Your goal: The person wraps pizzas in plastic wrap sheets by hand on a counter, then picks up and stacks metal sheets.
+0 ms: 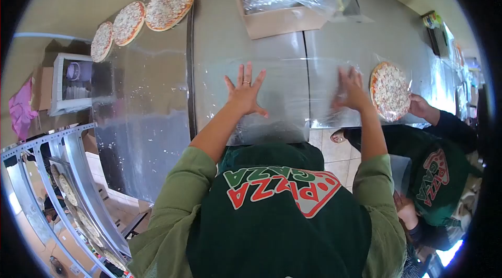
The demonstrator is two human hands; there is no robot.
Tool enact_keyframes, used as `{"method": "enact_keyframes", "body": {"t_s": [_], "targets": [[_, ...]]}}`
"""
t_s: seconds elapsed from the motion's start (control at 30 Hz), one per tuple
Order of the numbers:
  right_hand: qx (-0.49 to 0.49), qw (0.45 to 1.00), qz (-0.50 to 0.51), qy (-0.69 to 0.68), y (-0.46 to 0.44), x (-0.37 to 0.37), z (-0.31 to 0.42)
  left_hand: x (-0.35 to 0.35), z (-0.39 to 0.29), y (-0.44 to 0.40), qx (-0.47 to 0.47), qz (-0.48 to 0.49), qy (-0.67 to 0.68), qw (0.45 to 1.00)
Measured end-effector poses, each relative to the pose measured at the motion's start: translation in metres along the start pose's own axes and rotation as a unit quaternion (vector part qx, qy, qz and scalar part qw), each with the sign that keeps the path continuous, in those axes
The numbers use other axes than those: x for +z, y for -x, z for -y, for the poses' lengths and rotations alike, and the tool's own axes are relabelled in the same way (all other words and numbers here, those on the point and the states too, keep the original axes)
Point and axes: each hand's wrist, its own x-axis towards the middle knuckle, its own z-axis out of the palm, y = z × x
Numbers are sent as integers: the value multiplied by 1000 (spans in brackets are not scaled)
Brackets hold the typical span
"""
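My left hand [244,90] is spread flat, fingers apart, over a sheet of clear plastic film [285,82] on the metal table. A ring shows on one finger. Toward the film's right end is my right hand [349,90], blurred by motion; its thumb stands away from its fingers and nothing shows in it. The film is see-through, so its exact edges are hard to make out. Just right of that hand, a pizza [390,91] topped with white shreds rests in clear plastic, and a co-worker's hand [422,109] touches its right edge.
A cardboard box [285,21] of crumpled clear plastic stands at the back. Several uncovered pizzas [170,7] lie at the far left of the table [151,90]. A metal rack [78,173] with pizza bases is at lower left. A co-worker [444,173] is close on my right.
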Motion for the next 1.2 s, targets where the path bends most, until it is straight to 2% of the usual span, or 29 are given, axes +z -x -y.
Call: {"method": "enact_keyframes", "body": {"t_s": [0.1, 0.2, 0.27, 0.3, 0.33, 0.37, 0.43, 0.53, 0.63, 0.73, 0.83, 0.93, 1.03, 1.13, 1.2], "targets": [[5, 999, -41, 22, 7, -1, -12, -9, 2, 2, 10, 21, 31, 999], [14, 992, -91, 87, 9, -2, 52, -21, 29, 1, 0, -178, 183, 967], [-13, 992, -121, -17, 14, 24, 63, -21, 84, -23, -64, -355, 303, 882], [0, 992, -123, -35, 16, 34, 68, -28, 117, -35, -93, -439, 357, 819], [13, 991, -123, -53, 18, 40, 73, -44, 149, -42, -115, -443, 587, 668], [23, 991, -125, -36, 20, 39, 79, -58, 180, -47, -124, -413, 775, 463], [49, 990, -129, -4, 23, 38, 87, -74, 234, -60, -168, -417, 846, 287], [28, 990, -128, -59, 20, 40, 74, -94, 280, -76, -151, -348, 912, 153], [8, 987, -118, -109, 18, 37, 64, -105, 310, -82, -162, -263, 946, 94], [21, 987, -117, -109, 17, 34, 68, -107, 311, -92, -139, -285, 938, 143], [32, 983, -125, -130, 18, 29, 74, -103, 293, -108, 32, -261, 958, 118], [19, 982, -148, -114, 15, 30, 70, -83, 271, -129, 163, -311, 922, 164], [51, 981, -175, -61, 18, 31, 77, -70, 248, -115, 213, -293, 917, 167], [78, 975, -204, -51, 27, 35, 77, -50, 221, -83, 409, -168, 856, 268], [86, 968, -228, -54, 33, 40, 70, -38, 201, -63, 418, -107, 857, 283]]}}
